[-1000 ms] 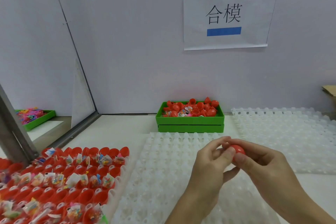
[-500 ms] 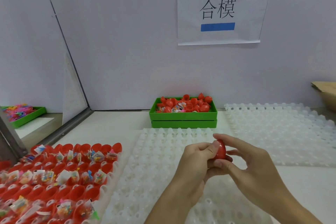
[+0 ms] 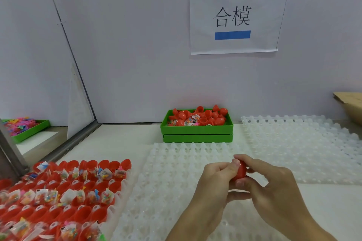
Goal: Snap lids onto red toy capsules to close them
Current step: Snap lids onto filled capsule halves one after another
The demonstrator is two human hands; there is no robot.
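Two white trays [image 3: 305, 143] lie side by side on the table; the nearer tray [image 3: 168, 178] sits under the hands. At left, a tray of open red halves [image 3: 64, 188], many holding bagged toys. Green bin [image 3: 196, 130] of red lids against the wall. Left hand [image 3: 213, 182] and right hand [image 3: 274, 186] both pinch one capsule [image 3: 240, 170], fingers curled round it above the near tray.
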